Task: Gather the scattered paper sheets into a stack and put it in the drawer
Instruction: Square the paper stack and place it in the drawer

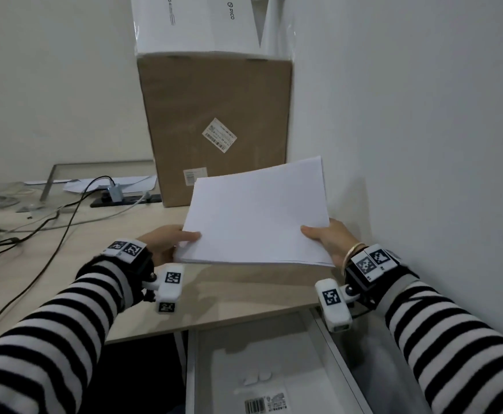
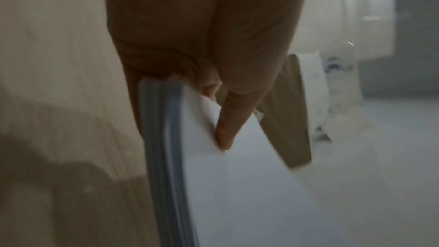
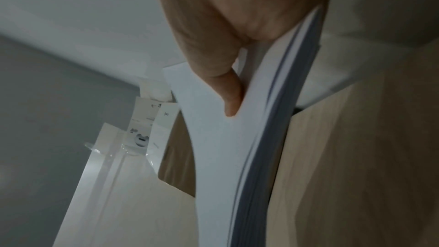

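A stack of white paper sheets (image 1: 256,213) hangs just above the wooden desk (image 1: 88,252), held level between both hands. My left hand (image 1: 169,240) pinches its near left corner, thumb on top. My right hand (image 1: 325,237) pinches the near right corner the same way. In the left wrist view the thumb (image 2: 228,125) presses on the paper stack (image 2: 213,185). The right wrist view has the thumb (image 3: 228,89) lying on the bowed paper stack (image 3: 225,157). Below the desk edge an open white drawer (image 1: 202,369) holds a flat white package (image 1: 262,383).
A large cardboard box (image 1: 214,121) with a white box (image 1: 196,22) on top stands right behind the stack. The wall (image 1: 423,115) runs close on the right. Black cables (image 1: 50,228) and a power strip (image 1: 124,200) lie to the left.
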The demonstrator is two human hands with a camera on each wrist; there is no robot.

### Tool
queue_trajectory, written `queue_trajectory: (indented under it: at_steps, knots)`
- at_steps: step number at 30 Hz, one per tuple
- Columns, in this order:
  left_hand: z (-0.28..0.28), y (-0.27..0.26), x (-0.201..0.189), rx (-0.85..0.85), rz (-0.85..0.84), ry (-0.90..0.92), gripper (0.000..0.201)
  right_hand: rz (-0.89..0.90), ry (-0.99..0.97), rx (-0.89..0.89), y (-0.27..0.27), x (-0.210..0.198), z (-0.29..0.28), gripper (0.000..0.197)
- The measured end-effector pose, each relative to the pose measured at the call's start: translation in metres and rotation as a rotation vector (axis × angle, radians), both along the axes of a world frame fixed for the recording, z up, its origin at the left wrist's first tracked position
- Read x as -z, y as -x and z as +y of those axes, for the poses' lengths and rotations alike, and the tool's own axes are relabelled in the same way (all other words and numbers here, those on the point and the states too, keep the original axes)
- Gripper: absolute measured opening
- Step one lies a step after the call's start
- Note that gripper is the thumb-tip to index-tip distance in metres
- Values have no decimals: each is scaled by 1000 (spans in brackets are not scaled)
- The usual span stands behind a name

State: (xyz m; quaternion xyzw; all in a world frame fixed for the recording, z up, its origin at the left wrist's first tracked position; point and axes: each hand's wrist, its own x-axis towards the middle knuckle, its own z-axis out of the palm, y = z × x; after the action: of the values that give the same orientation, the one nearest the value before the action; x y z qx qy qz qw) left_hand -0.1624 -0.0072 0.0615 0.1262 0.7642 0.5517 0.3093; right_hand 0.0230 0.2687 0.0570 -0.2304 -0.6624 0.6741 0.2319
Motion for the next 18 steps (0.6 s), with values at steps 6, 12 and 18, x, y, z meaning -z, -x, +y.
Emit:
queue_trajectory:
  at_steps: [6,12,18]
  knots:
    - [23,12,-45,-188,910,106,118,48,-290,-90,-10,-13,-9,9]
    - [65,-12,-96,303,1155,481,93,-5,-452,-193,-17,-23,-18,4]
    - [57,-7,-68,296,678,292,42,-64,-520,-104,-16,-23,-7,41]
